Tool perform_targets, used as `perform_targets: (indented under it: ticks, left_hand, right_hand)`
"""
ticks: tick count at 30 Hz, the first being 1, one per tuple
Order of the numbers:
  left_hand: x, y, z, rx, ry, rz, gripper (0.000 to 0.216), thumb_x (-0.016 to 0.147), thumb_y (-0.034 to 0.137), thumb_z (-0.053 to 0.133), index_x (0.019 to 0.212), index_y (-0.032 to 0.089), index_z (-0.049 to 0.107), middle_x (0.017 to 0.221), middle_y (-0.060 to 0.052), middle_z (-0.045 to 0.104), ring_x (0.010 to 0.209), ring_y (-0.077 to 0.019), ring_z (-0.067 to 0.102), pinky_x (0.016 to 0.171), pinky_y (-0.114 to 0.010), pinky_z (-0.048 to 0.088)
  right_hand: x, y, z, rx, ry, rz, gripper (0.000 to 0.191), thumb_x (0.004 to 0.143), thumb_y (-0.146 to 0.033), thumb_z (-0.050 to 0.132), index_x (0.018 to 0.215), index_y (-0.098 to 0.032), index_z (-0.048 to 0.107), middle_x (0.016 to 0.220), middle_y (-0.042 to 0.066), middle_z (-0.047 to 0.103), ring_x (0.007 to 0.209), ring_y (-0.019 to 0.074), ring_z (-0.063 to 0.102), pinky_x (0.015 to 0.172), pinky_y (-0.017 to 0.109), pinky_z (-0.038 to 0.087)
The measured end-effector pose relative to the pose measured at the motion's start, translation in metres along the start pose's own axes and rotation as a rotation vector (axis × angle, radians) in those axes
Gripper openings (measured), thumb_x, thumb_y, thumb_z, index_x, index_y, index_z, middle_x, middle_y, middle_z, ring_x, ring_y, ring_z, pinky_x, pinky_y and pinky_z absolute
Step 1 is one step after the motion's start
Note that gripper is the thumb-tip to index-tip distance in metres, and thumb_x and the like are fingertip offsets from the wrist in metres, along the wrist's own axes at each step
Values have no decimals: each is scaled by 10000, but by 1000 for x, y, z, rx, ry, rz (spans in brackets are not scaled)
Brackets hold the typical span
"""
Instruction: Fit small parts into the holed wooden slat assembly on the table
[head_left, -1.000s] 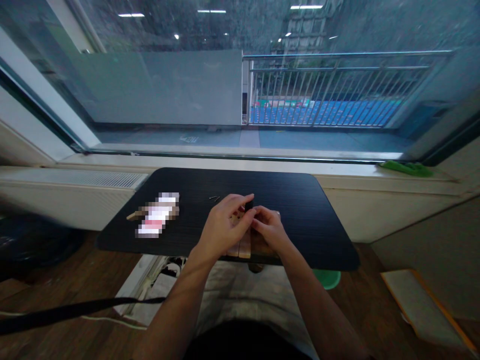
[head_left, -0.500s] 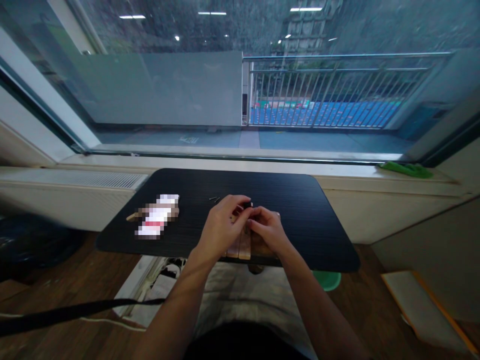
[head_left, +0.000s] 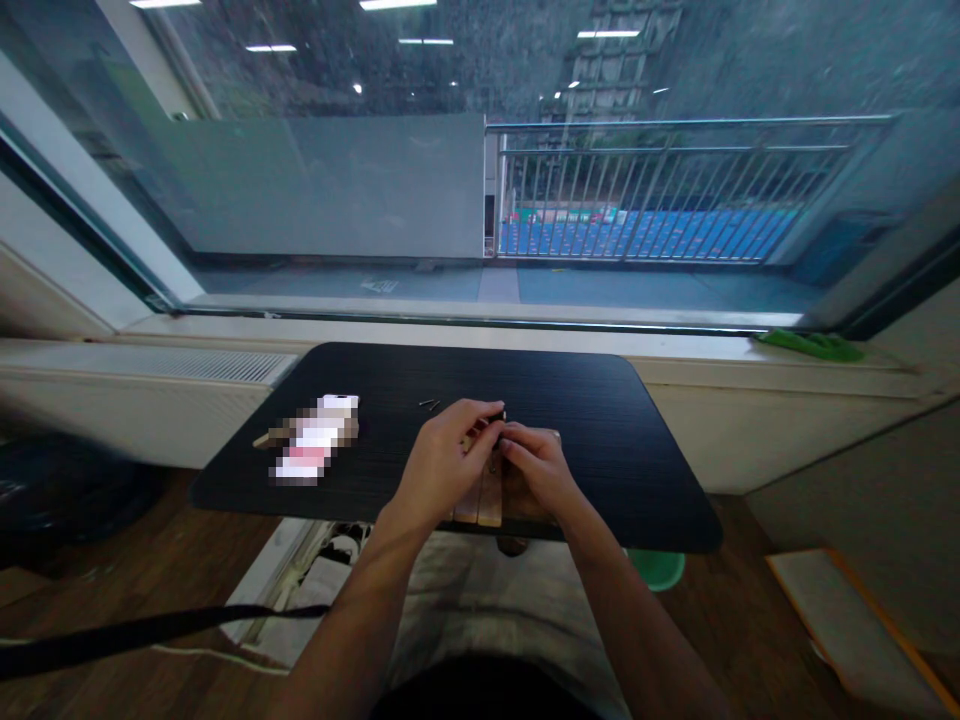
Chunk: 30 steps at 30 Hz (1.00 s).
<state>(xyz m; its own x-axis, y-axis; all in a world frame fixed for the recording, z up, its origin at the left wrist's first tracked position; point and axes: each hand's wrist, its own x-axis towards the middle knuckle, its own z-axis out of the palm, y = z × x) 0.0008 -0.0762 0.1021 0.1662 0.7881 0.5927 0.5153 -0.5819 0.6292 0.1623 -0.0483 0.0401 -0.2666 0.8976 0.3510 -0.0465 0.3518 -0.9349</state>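
Both hands meet over the near middle of a black table (head_left: 615,420). My left hand (head_left: 442,462) and my right hand (head_left: 536,468) pinch together on a small dark object (head_left: 496,414) held between their fingertips. Under the hands lie wooden slats (head_left: 480,500) side by side at the table's front edge. I cannot make out what the dark object is.
Two small dark screws or pins (head_left: 429,404) lie just beyond the hands. A blurred pink and white packet (head_left: 313,446) and a wooden piece (head_left: 267,436) sit at the table's left. A window sill holds a green cloth (head_left: 810,345). A green stool (head_left: 660,568) stands under the table.
The hands have lowered slightly toward the wooden slats, still pinched on the dark object. The view has tipped a little, otherwise nothing has moved.
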Motion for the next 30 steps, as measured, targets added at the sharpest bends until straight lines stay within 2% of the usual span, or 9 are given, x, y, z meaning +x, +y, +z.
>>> perform_targets:
  ticks: [8,13,21,30]
  left_hand:
    - [-1,0,0,-19,-22,-31,237,892,143,618,1097,190,727,1035,-56,784,918,-182,738,874,-308,592]
    - [0,4,-2,-6,-31,-59,239,897,140,597,1090,197,726,1056,-47,786,948,-185,738,891,-316,593]
    - [0,7,-2,-1,-42,-67,234,903,162,581,1096,191,711,996,-47,783,848,-171,737,817,-297,601]
    - [-3,0,0,-37,-39,-91,237,893,209,653,1124,197,701,974,-43,773,807,-169,722,788,-304,592]
  right_hand:
    - [0,-1,2,11,-8,0,163,823,-307,636,831,-235,782,836,23,748,781,187,655,727,303,536]
    - [-1,-1,3,52,-32,18,172,823,-314,632,854,-220,773,880,28,748,837,188,655,805,312,527]
    - [-2,-2,3,31,-28,41,145,823,-317,657,833,-224,767,835,16,740,780,182,639,765,306,514]
    - [-3,0,5,55,-27,48,154,825,-322,677,901,-240,783,926,28,771,890,210,677,851,345,530]
